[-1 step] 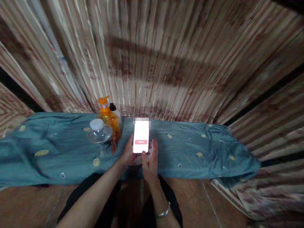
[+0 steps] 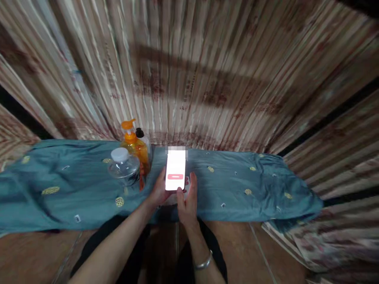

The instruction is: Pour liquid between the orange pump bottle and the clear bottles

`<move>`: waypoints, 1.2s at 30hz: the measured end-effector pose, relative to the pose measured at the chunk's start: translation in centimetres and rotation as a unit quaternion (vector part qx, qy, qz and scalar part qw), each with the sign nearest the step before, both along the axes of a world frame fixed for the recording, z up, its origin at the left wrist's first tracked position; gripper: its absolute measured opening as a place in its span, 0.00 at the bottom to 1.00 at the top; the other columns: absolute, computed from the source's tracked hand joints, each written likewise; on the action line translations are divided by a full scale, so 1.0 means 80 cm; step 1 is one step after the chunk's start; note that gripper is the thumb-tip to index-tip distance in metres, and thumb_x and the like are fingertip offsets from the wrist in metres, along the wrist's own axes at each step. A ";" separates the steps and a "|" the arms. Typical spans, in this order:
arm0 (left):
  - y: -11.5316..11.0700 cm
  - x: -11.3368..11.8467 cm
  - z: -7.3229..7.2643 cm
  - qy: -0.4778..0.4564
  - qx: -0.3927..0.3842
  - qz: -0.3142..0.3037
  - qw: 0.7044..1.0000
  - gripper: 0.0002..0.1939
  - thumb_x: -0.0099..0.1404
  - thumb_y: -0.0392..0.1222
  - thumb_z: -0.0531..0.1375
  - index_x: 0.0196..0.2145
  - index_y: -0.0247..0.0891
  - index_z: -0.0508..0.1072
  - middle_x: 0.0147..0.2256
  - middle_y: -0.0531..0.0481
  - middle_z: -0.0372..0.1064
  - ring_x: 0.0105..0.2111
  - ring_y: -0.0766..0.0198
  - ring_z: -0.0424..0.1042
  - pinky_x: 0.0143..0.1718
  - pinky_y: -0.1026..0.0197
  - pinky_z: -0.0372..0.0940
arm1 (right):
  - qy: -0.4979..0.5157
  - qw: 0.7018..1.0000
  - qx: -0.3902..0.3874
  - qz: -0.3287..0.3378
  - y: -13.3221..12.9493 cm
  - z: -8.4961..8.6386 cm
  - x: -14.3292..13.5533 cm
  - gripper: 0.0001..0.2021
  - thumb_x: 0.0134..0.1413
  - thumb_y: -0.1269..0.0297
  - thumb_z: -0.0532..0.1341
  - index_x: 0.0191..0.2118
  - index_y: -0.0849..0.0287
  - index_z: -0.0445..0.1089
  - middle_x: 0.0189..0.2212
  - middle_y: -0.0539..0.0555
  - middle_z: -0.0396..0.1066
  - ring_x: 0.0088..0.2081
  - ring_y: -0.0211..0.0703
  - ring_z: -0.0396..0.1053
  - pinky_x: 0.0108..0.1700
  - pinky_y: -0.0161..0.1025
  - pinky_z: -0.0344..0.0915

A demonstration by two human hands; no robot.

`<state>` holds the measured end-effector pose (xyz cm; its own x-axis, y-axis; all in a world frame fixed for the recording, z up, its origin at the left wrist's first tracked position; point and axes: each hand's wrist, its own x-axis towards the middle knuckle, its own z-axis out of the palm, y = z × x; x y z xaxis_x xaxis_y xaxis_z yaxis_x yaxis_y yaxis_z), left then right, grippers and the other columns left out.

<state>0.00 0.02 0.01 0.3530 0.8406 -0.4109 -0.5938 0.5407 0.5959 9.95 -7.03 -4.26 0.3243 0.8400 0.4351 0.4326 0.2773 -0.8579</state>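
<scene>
Nearest, a silver bangle (image 2: 204, 263) circles the right wrist. Above it, the right hand (image 2: 187, 201) and the left hand (image 2: 160, 191) share a grip closed around a phone (image 2: 175, 170), held upright over the near edge of the teal cloth (image 2: 237, 189). Its screen glows white with one pink bar low down; whatever is written there is too bright to read. Left of it stand a clear jar (image 2: 123, 167) with a white lid, then an orange pump bottle (image 2: 134, 145), its label unreadable. A striped curtain (image 2: 207, 71) hangs behind.
</scene>
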 end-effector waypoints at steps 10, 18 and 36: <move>-0.001 0.009 -0.009 0.003 -0.014 -0.065 0.998 0.27 0.71 0.61 0.52 0.51 0.35 0.73 0.41 0.43 0.76 0.36 0.57 0.77 0.40 0.49 0.74 | 0.269 0.961 -0.057 0.021 0.014 0.005 0.014 0.36 0.60 0.43 0.59 0.67 0.59 0.58 0.66 0.65 0.62 0.66 0.56 0.62 0.66 0.55 0.60; -0.013 0.016 -0.002 0.005 0.010 -0.071 0.997 0.26 0.72 0.60 0.51 0.50 0.37 0.73 0.36 0.45 0.76 0.29 0.59 0.76 0.32 0.52 0.74 | 0.268 0.962 -0.043 0.027 0.005 0.018 0.039 0.33 0.59 0.45 0.62 0.65 0.54 0.62 0.63 0.60 0.68 0.65 0.53 0.65 0.67 0.54 0.60; -0.007 0.017 -0.009 -0.001 -0.005 -0.077 0.997 0.30 0.70 0.66 0.50 0.50 0.36 0.72 0.38 0.43 0.75 0.33 0.56 0.77 0.34 0.49 0.74 | 0.444 0.876 -0.143 0.126 0.078 0.043 0.061 0.22 0.46 0.42 0.68 0.39 0.55 0.76 0.34 0.52 0.81 0.40 0.51 0.78 0.41 0.44 0.72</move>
